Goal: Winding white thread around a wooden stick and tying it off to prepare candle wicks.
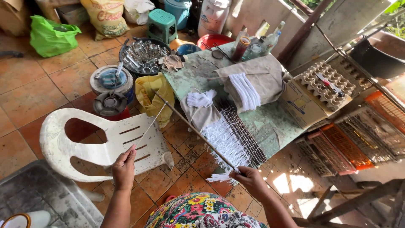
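Observation:
My left hand [124, 166] pinches the low end of a thin pale strand [149, 122] that rises up and to the right. My right hand [249, 178] grips the near end of a long thin dark stick [190, 126], which slants up-left over the table edge. A tuft of white threads [220, 177] hangs by my right fingers. On the worn green table [196, 74] lies a row of thin sticks [249, 136] with a white thread fringe [225, 141]. A folded bundle of white threads [247, 92] rests on beige cloth [263, 71]; a smaller white knot [200, 99] lies beside it.
A white plastic chair [101, 145] stands at my left knee. Beyond it are a yellow bag [154, 95], a paint can [110, 80], a basin of glass jars [145, 52] and a green stool [162, 23]. An egg tray [325, 82] and orange wire cages [350, 145] crowd the right.

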